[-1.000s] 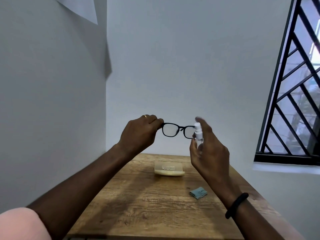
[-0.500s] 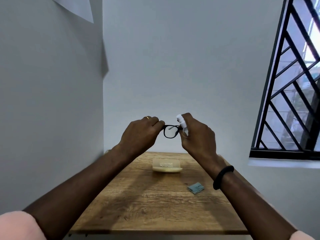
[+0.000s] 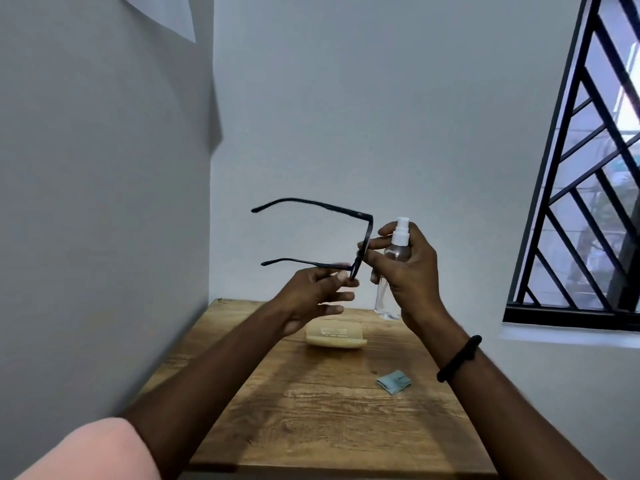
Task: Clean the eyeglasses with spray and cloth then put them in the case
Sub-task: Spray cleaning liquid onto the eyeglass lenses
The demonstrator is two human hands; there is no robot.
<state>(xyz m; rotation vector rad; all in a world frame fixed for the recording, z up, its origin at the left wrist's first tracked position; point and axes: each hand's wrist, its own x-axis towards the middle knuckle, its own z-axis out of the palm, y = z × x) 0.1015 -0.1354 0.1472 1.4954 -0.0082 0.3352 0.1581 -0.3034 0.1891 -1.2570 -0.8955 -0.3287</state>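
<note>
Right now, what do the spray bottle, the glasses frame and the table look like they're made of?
Spray bottle: clear, probably plastic, you see through it, with a white opaque pump top.
Glasses frame: thin, dark, looks like plastic; finish unclear.
Table: wood or wood-look laminate, visible grain and knots, matte brown.

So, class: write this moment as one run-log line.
left hand: holds glasses | right hand: holds spray bottle, steadies frame | cloth, case: on table
</note>
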